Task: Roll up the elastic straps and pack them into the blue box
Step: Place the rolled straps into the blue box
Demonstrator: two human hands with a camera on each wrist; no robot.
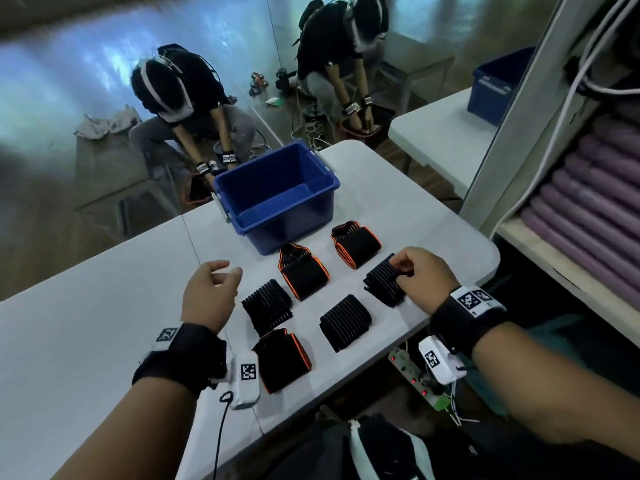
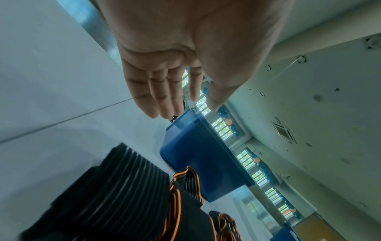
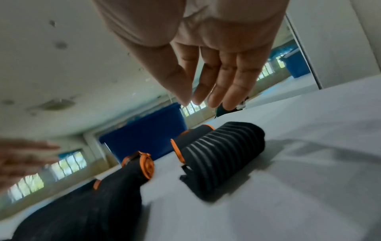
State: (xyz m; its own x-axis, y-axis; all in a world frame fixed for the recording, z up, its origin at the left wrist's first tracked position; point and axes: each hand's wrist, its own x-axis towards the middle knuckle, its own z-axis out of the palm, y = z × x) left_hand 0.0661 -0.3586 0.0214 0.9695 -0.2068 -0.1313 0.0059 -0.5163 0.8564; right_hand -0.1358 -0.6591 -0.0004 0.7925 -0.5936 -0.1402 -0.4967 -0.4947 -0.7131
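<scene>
1. Six black elastic straps lie folded on the white bench [image 1: 104, 306], in front of the deep blue plastic box [image 1: 277, 199], which looks empty from the head view. Three straps have orange edges; three are plain black with ribs.

2. The right hand [image 1: 424, 277] is over the plain ribbed strap at the far right [image 1: 382, 280]. In the head view its fingertips seem to touch or pinch the top edge of this strap, but the right wrist view shows the fingers nearly straight and above the strap, so I cannot tell if it really holds it.

3. The left hand [image 1: 207, 292] hovers above the bench, left of the straps. Its fingers are loosely bent and it holds nothing.

4. I judge the straps to be light, soft and springy. A woven elastic band is not fragile and not slippery, but a folded stack can open again when it is released.

5. A good place to take hold is probably one short end of the strap, pinched between thumb and fingers, with the other hand keeping the rest flat on the bench.

6. After rolling, the roll should be held around its middle, so it does not unwind on the way to the box.
</scene>
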